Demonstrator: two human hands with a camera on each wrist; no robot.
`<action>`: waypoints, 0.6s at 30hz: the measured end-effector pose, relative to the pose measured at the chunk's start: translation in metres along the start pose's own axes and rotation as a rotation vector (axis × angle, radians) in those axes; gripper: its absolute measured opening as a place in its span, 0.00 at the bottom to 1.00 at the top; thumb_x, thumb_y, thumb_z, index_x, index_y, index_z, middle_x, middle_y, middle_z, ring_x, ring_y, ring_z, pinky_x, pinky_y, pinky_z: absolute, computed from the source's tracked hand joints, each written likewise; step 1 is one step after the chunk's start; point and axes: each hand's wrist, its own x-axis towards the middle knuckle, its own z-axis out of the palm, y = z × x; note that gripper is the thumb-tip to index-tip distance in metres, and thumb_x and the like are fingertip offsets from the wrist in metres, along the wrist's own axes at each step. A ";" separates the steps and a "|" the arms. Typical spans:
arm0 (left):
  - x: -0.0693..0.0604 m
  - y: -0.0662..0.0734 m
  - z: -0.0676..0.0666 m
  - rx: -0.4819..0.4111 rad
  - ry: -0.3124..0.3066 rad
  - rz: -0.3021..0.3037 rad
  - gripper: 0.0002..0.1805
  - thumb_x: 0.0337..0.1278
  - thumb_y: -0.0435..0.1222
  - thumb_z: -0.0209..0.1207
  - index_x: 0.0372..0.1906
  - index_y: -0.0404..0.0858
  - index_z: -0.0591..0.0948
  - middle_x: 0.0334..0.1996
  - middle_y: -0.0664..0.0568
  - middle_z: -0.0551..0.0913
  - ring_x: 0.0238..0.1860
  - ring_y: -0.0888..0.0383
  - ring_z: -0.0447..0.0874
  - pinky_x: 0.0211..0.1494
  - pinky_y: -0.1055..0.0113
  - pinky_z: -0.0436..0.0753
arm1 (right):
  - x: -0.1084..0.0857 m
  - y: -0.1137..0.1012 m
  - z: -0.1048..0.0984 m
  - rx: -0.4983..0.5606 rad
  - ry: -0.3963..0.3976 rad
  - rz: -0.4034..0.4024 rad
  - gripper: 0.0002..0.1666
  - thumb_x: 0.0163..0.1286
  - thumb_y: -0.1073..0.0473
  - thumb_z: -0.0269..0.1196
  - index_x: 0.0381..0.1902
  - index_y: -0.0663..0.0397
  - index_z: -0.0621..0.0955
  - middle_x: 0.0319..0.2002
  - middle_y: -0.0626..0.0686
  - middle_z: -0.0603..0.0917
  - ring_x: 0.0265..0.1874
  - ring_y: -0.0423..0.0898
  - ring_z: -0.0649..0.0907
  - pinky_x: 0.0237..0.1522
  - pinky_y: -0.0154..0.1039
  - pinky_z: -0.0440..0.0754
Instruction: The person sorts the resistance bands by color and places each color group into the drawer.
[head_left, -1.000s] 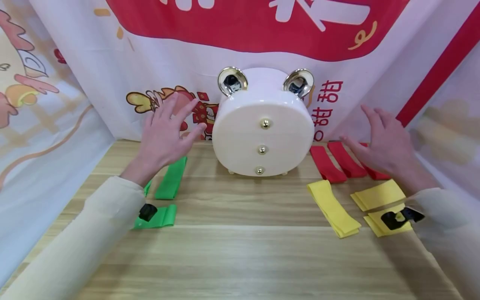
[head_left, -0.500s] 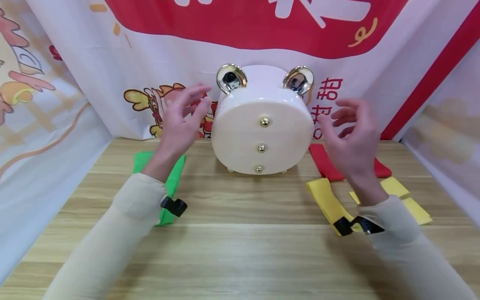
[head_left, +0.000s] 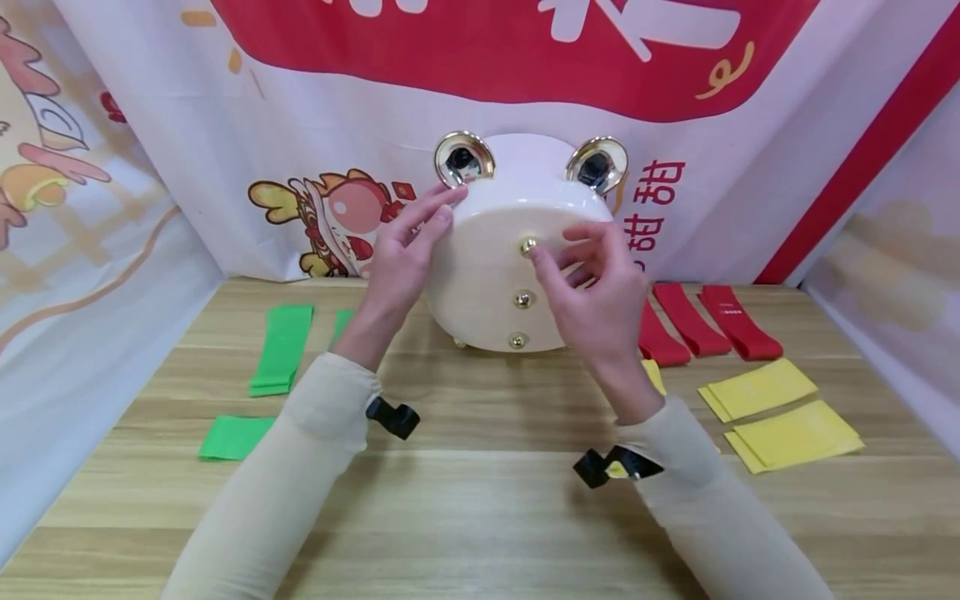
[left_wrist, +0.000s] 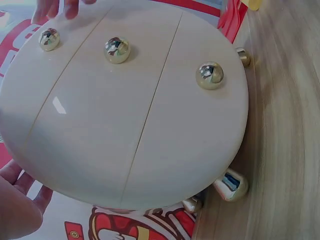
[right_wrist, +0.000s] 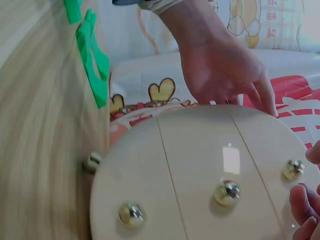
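Note:
A white rounded box [head_left: 480, 267] with round gold knobs and drawer seams across its front stands at the back of the table. My left hand [head_left: 401, 262] rests along its upper left side, fingers fairly straight; the right wrist view shows this left hand [right_wrist: 225, 75] at the box's edge. My right hand [head_left: 600, 300] is before the box's upper front, fingers loosely bent near the top knob [head_left: 528, 247]. In the right wrist view, the right hand's fingers [right_wrist: 302, 205] lie near the top knob [right_wrist: 293, 170], with a gap between them.
Green folded strips [head_left: 281, 346] lie on the wooden table [head_left: 480, 517] at left. Red strips [head_left: 690, 321] and yellow strips [head_left: 795, 437] lie at right. Two gold cup-shaped ears [head_left: 597, 165] top the box. A printed cloth [head_left: 360, 108] hangs close behind it.
Both hands have moved inward from the sides toward the box. The left has come against its upper left side; the right has come in front of the top knob, its fingers more bent.

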 end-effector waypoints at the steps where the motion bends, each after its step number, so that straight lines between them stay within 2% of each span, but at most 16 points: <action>1: 0.000 -0.001 0.001 0.005 0.005 -0.004 0.18 0.79 0.43 0.58 0.65 0.49 0.86 0.75 0.60 0.77 0.77 0.64 0.69 0.80 0.59 0.72 | -0.001 0.000 0.004 0.003 0.002 0.009 0.23 0.68 0.54 0.75 0.53 0.62 0.80 0.36 0.57 0.91 0.25 0.40 0.84 0.29 0.26 0.83; 4: 0.000 -0.001 0.003 0.015 0.026 -0.007 0.18 0.79 0.44 0.58 0.65 0.50 0.86 0.75 0.61 0.76 0.79 0.65 0.68 0.82 0.60 0.70 | -0.003 0.003 0.014 0.004 0.009 0.013 0.23 0.68 0.54 0.75 0.52 0.62 0.80 0.36 0.57 0.91 0.26 0.43 0.85 0.29 0.26 0.82; 8: -0.001 -0.002 0.005 0.023 0.049 -0.024 0.18 0.79 0.46 0.58 0.65 0.53 0.86 0.76 0.64 0.75 0.79 0.65 0.68 0.81 0.57 0.72 | -0.004 0.008 0.022 -0.007 0.019 -0.020 0.21 0.69 0.54 0.75 0.49 0.63 0.81 0.35 0.58 0.91 0.26 0.47 0.87 0.28 0.25 0.82; 12: -0.003 -0.003 0.006 0.028 0.050 -0.050 0.18 0.80 0.47 0.56 0.66 0.55 0.85 0.76 0.66 0.74 0.79 0.64 0.67 0.80 0.54 0.73 | -0.007 0.010 0.025 -0.003 0.011 -0.030 0.21 0.69 0.55 0.75 0.49 0.63 0.81 0.36 0.58 0.92 0.26 0.48 0.88 0.28 0.24 0.82; 18: -0.004 -0.005 0.008 0.028 0.043 -0.060 0.18 0.80 0.48 0.55 0.66 0.57 0.85 0.76 0.66 0.73 0.80 0.62 0.66 0.79 0.48 0.74 | -0.009 0.009 0.023 -0.007 0.003 0.007 0.22 0.68 0.55 0.76 0.51 0.63 0.81 0.39 0.57 0.92 0.27 0.48 0.87 0.28 0.24 0.81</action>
